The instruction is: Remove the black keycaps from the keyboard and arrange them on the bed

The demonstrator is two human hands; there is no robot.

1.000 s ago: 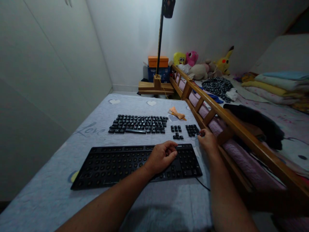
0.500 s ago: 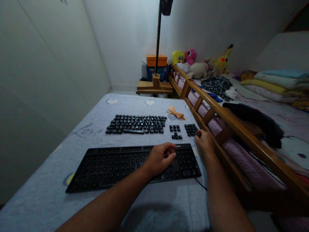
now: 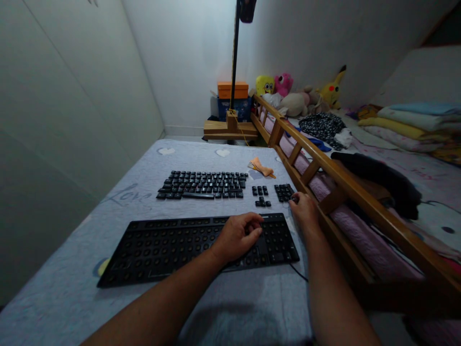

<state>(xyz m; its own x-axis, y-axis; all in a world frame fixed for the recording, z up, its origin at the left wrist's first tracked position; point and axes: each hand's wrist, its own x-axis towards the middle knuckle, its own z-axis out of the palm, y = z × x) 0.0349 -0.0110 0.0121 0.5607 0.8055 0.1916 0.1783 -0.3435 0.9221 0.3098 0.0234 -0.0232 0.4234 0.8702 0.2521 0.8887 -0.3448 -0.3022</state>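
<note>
A black keyboard with its keycaps off lies across the cloth in front of me. My left hand rests over its right half, fingers loosely curled and thumb apart from them, holding nothing that I can see. Beyond the keyboard, loose black keycaps are laid out in rows with a long space bar. Smaller groups sit to the right: arrow keycaps and number-pad keycaps. At the right edge of the number-pad group, my right hand pinches a dark keycap between its fingertips.
An orange cloth bow lies past the keycaps. The keyboard's cable trails toward the right. A wooden bed rail runs close along my right arm. A lamp pole on a wooden base stands at the far end.
Almost nothing differs. The whole view has shifted very slightly, and both hands stay in the same places.
</note>
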